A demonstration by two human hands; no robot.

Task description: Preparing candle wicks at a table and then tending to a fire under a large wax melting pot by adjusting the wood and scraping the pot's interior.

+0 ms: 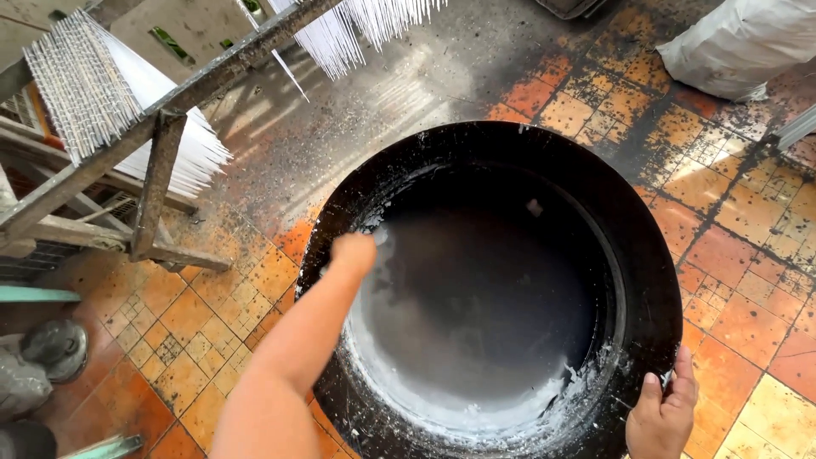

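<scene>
- Far left, floor level: grey rounded objects (53,347), blurred, can't tell what they are. Well clear of both hands.
- Upper left: slanted wooden frame (161,115) carrying bundles of thin white sticks (174,127). More white sticks (357,25) hang from the same beam further right, above the pan.
- Floor: orange tiles (212,306), grimy, dark-stained toward the top of the view.
- Left hand (354,252): arm comes up from the bottom edge and reaches over the pan's left rim. The hand is inside the pan, on the inner wall at the upper left, next to white residue. Looks bunched into a fist; fingers are hidden, so can't tell whether it grips anything.
- Centre: big round black pan (646,255) sits on the tiles and fills the middle of the view. The inside is dark, with a whitish powdery film (476,399) thickest along the lower and left inner wall.
- Right hand (665,410): at the lower right, clamped on the pan's outer rim, thumb on top of the rim, fingers wrapped over the edge.
- Hands are well apart, on opposite sides of the pan; the pan lies between them.
- Top right: white sack (739,42) lying on the tiles, away from the pan and both hands.
</scene>
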